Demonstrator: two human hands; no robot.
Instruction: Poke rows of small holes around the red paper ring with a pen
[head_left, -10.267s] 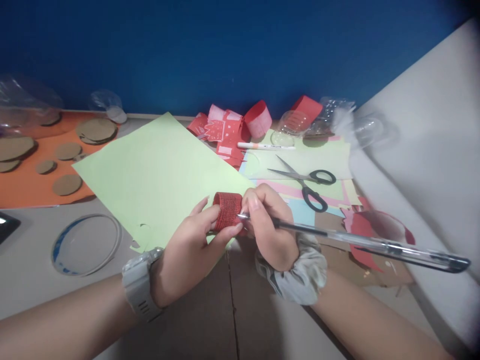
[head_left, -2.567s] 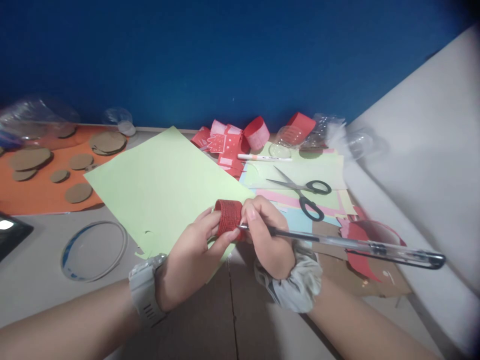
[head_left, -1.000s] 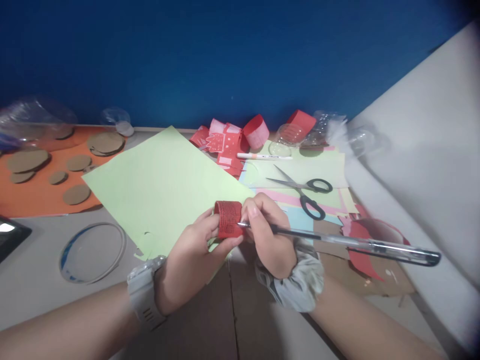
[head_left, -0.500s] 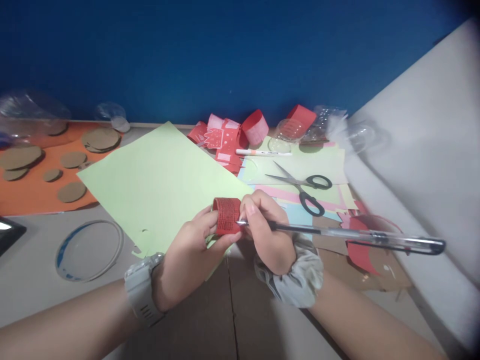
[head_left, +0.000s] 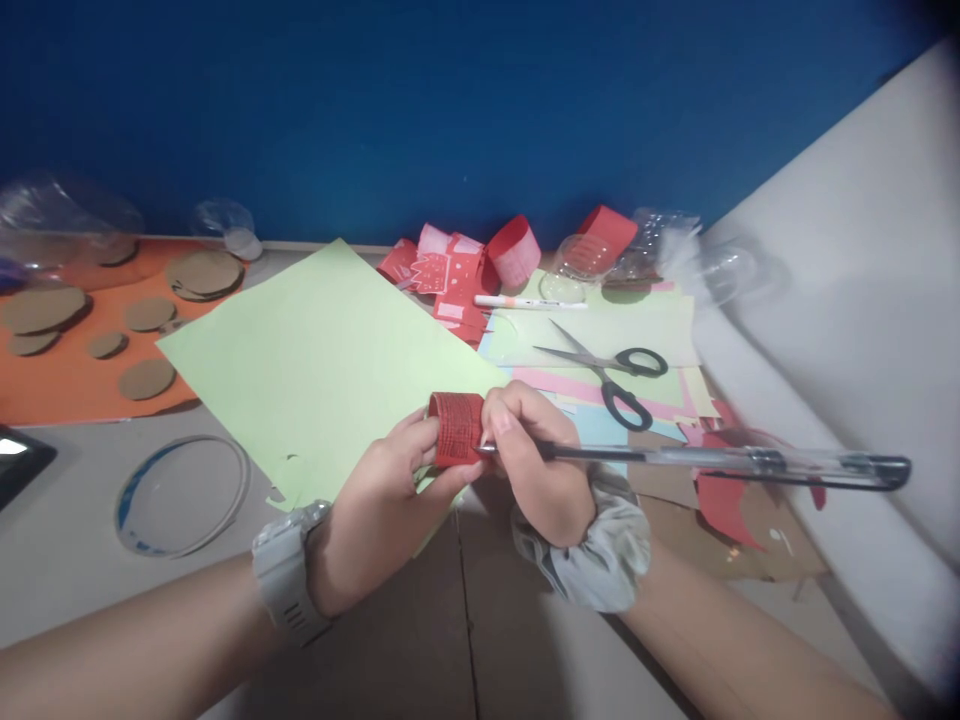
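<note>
left of red paper ring (head_left: pixel 457 428), left hand (head_left: pixel 384 508) grips it, fingers half curled; right of it, right hand (head_left: pixel 538 468) pinches clear-barrel pen (head_left: pixel 682 457); too hard pressing could dent ring.

scissors (head_left: pixel 599 364) on papers (head_left: pixel 660 322) — behind pen (head_left: pixel 697 457)

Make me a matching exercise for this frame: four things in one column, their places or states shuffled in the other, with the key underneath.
Things
1. red paper ring
2. clear-barrelled pen
3. scissors
4. cardboard discs

Places or states
A. lying with blades apart on pastel paper sheets
B. resting on the orange sheet
C. held in the left hand
D. gripped in the right hand

Right pairs: 1-C, 2-D, 3-A, 4-B
</note>
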